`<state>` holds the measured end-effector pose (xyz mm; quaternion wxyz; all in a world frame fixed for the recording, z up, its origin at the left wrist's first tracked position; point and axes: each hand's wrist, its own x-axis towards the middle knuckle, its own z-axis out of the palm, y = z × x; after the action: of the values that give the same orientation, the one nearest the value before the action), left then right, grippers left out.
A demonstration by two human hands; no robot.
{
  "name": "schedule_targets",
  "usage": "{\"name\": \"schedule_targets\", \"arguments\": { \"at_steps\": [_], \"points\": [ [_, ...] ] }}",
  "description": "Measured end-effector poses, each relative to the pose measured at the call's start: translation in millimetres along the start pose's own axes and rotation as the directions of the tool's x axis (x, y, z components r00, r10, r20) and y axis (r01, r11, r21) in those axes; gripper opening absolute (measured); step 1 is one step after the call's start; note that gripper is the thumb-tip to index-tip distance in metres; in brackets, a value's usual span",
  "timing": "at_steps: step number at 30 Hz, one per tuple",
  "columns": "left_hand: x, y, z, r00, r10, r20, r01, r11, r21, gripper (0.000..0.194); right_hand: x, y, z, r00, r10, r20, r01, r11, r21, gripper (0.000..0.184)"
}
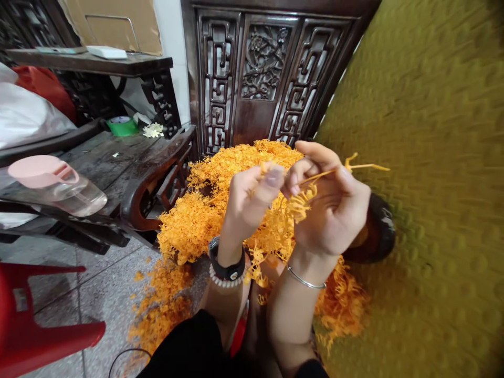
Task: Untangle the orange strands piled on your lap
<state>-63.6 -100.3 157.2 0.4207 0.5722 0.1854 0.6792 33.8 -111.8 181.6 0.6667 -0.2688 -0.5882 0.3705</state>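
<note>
My left hand, with a dark band and a beaded bracelet at its wrist, is closed in a pinch, thumb pressed to the fingers. A bit of orange shows at its fingertips. Just to the right, my right hand wears a silver bangle and is closed around a thin orange sprig. Part of the sprig's stem sticks out past the fingers on the right, and a curly orange cluster hangs between the two hands. Beneath them lies a large heap of curly orange pieces, which look like plastic.
A dark wooden bench at left holds a pink-lidded bottle and a green tape roll. A red stool stands at lower left. Behind the heap is a carved wooden panel; a yellow-green textured surface fills the right.
</note>
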Motion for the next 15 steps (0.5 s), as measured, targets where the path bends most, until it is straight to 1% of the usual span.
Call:
{"name": "schedule_targets", "arguments": {
  "at_steps": [1,3,4,6,7,9,13,15],
  "points": [
    [0,0,-0.1,0.998,-0.015,0.060,0.007,0.991,0.137,0.039,0,-1,0,1.000,0.021,0.002,-0.021,1.000,-0.010,0.036],
    [1,-3,0.0,0.987,-0.041,0.157,-0.024,0.921,0.389,0.041,2,0,-1,0.999,0.031,-0.011,-0.031,0.999,-0.034,0.034],
    [1,-4,0.3,0.981,-0.048,0.186,-0.046,0.881,0.470,0.042,3,1,-2,1.000,0.017,-0.018,-0.018,0.999,-0.042,0.034],
    [3,-8,1.6,0.979,-0.038,0.199,-0.076,0.843,0.533,0.038,5,4,-4,0.999,-0.035,-0.023,0.035,0.999,-0.018,0.033],
    [4,-11,2.4,0.981,-0.024,0.194,-0.085,0.842,0.533,0.034,6,6,-5,0.998,-0.062,-0.024,0.062,0.998,0.008,0.032],
    [6,-15,3.8,0.982,-0.003,0.190,-0.094,0.861,0.501,0.031,7,10,-8,0.998,-0.057,-0.024,0.058,0.997,0.041,0.029],
    [8,-21,4.2,0.988,0.044,0.150,-0.090,0.945,0.315,0.030,6,16,-16,0.990,0.059,-0.129,-0.070,0.994,-0.081,0.028],
    [9,-22,3.7,0.991,0.047,0.124,-0.076,0.967,0.242,0.030,5,18,-19,0.984,0.082,-0.160,-0.104,0.985,-0.134,0.026]
  ]
}}
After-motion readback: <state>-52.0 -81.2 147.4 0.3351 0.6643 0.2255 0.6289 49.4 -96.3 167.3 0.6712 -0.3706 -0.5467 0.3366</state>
